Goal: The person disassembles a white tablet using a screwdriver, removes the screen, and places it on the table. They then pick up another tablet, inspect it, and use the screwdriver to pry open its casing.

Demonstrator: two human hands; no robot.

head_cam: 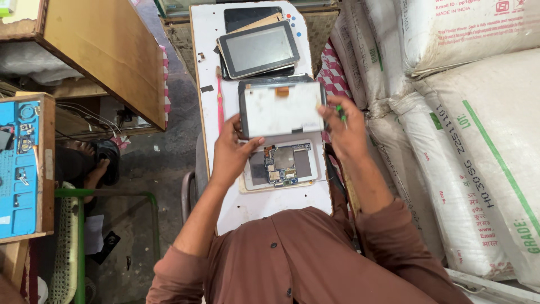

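Looking down at my own two hands, going from left to right. At the far left, one blue repair mat point(18, 169) is lying on a wooden bench. Next, one narrow white worktop point(205, 39) is running away from me. On it, one pink-handled tool point(220, 104) is lying lengthwise. My left hand point(232, 156) is closing around the left edge of one screen panel point(281, 108), thumb on its pale back. Under the panel, one opened tablet shell point(281, 164) is resting flat, its circuit board showing. Farther off, one stack of tablets point(257, 42) is sitting; I am counting at least three. My right hand point(344, 130) is gripping the panel's right edge and pinching one green-handled tool point(341, 112). At the right, four white sacks point(478, 141) are piling up.
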